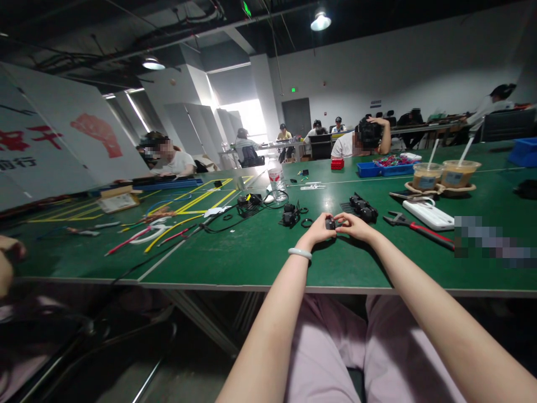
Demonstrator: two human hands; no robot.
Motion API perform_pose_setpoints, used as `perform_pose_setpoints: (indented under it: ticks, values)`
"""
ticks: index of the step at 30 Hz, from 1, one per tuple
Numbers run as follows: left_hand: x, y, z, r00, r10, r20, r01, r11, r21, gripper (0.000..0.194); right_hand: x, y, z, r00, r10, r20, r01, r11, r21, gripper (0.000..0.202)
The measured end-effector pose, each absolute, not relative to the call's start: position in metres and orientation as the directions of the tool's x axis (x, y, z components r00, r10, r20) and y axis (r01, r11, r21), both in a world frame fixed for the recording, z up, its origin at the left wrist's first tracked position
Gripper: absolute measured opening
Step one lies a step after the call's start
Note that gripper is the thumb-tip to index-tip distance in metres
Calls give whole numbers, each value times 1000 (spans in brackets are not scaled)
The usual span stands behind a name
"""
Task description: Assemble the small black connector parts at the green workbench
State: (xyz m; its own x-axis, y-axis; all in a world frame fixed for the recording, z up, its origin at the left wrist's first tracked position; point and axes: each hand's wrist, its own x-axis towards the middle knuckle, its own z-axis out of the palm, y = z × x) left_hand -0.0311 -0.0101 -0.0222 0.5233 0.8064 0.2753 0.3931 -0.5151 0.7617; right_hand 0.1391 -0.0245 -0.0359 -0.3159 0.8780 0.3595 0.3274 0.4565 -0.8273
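Observation:
Both hands meet over the green table [251,263]. Between the fingertips sits a small black part [330,224], too small to name more exactly. My left hand [319,228], below a pale bangle [300,253], is closed around its left side. Thumb and fingers of my right hand [354,228] pinch at its right side. Just behind the right hand lies a row of black parts [361,207]. Left of my hands are another black part [290,215] and a black ring [307,223].
Right of my hands lie red-handled pliers [423,230], a white power bank-like block [428,215] and two iced drinks [459,174] in a carrier. A bottle [276,178] stands ahead. Cut wires [157,238] spread to the left. Blue trays [369,169] and a person [344,146] are across the table.

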Motion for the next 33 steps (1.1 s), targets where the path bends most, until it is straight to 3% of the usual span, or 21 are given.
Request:
perform_pose_setpoints:
  ticks: [19, 33]
  values:
    - [-28, -11, -19, 476, 836, 272, 427, -490, 760, 54, 136, -26, -30, -263, 888, 379, 477, 461, -748, 32]
    - [-27, -13, -17, 477, 839, 263, 441, -487, 754, 54, 134, -29, -24, -294, 872, 391, 480, 489, -728, 29]
